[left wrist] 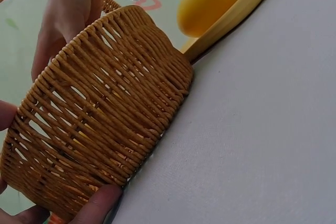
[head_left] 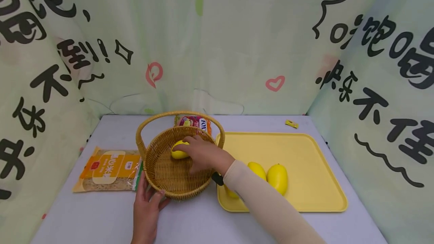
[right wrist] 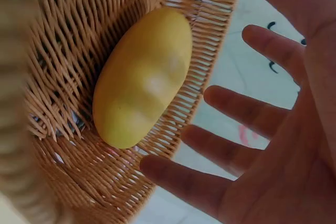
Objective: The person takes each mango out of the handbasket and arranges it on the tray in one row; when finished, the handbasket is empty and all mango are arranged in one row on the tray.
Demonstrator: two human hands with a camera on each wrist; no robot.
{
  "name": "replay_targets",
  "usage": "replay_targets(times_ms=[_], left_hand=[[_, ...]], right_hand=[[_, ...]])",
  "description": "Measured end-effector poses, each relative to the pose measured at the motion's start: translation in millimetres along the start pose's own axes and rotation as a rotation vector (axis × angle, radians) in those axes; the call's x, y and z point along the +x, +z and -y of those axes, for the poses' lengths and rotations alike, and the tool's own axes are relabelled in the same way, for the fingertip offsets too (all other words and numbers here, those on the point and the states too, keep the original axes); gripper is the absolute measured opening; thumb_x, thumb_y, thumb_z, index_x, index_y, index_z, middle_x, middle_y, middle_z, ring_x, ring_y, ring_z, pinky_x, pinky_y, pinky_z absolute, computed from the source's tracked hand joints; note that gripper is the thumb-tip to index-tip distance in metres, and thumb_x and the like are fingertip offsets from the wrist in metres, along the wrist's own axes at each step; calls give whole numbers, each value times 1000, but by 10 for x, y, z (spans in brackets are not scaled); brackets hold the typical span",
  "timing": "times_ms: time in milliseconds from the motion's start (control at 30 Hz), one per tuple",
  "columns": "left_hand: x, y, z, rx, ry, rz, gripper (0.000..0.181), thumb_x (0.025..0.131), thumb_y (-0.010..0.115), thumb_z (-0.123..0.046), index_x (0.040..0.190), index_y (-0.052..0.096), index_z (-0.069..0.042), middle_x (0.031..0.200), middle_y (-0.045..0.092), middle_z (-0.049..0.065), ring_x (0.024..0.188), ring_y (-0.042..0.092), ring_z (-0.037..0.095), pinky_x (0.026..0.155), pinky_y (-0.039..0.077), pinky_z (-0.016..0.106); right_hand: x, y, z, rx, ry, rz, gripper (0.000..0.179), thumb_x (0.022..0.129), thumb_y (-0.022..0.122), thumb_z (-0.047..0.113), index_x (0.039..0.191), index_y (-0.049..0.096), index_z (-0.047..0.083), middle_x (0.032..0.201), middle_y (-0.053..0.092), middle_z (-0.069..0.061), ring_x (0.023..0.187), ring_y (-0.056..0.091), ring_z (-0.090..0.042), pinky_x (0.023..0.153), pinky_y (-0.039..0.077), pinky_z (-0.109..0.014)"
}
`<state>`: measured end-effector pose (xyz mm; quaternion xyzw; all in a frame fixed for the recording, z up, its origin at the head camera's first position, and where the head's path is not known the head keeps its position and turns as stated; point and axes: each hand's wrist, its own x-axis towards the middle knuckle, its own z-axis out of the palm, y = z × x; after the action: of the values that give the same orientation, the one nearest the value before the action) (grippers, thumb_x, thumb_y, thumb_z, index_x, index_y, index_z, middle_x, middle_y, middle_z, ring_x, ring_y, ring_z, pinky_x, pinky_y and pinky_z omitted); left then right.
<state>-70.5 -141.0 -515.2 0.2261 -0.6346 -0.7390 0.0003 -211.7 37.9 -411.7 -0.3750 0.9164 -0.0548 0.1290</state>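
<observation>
Wicker basket (head_left: 169, 174) is pretty boxed in on the left and right, ngl. A yellow fruit (head_left: 179, 154) lies inside it, towards the far wall, with some room left on the near side of the basket floor. Right hand (head_left: 205, 155) is in over the rim under the arched handle (head_left: 179, 113), fingers spread and fairly straight, released: the right wrist view shows a gap between fingertips and fruit. Left hand (head_left: 146, 206) grips the basket's near-left wall from outside.

A grain bag (head_left: 108, 170) ends right by the basket's left side. On the right, the yellow tray (head_left: 318, 172) has its left edge just beside the basket; can't tell if they touch. More yellow fruits (head_left: 277, 179) sit in the tray's left half, so its right half has the space. A sleeve (head_left: 268, 202) crosses the tray's near edge.
</observation>
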Motion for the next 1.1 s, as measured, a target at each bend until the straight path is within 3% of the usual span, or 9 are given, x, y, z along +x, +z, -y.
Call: replay_targets(times_ms=[200, 600, 933, 1100], left_hand=[[8, 4, 0, 0, -6, 2, 95, 103, 54, -9, 166, -1, -52, 179, 2, -9, 154, 36, 32, 95, 63, 41], [12, 3, 1, 2, -14, -2, 96, 102, 55, -8, 167, -1, -50, 179, 3, -10, 155, 35, 32, 95, 63, 41], [0, -10, 12, -7, 6, 10, 95, 102, 54, -8, 166, 1, -52, 179, 4, -10, 154, 35, 31, 95, 63, 40], [8, -9, 26, -14, 3, 9, 95, 102, 54, -7, 167, 1, -52, 179, 3, -10, 154, 35, 31, 95, 63, 41]], right_hand=[[176, 3, -22, -26, 15, 56, 89, 81, 93, 34, 158, 48, 41, 170, 36, -5, 159, 30, -32, 113, 53, -47], [423, 62, -61, -38, 43, 124, 87, 82, 92, 37, 156, 48, 45, 172, 33, -2, 158, 31, -36, 111, 54, -52], [441, 72, -62, -23, 95, 180, 87, 83, 91, 35, 157, 46, 48, 167, 39, -5, 150, 42, -37, 109, 55, -52], [411, 71, -51, 21, 106, 215, 81, 91, 84, 22, 158, 45, 47, 163, 46, -8, 131, 59, -28, 104, 57, -47]])
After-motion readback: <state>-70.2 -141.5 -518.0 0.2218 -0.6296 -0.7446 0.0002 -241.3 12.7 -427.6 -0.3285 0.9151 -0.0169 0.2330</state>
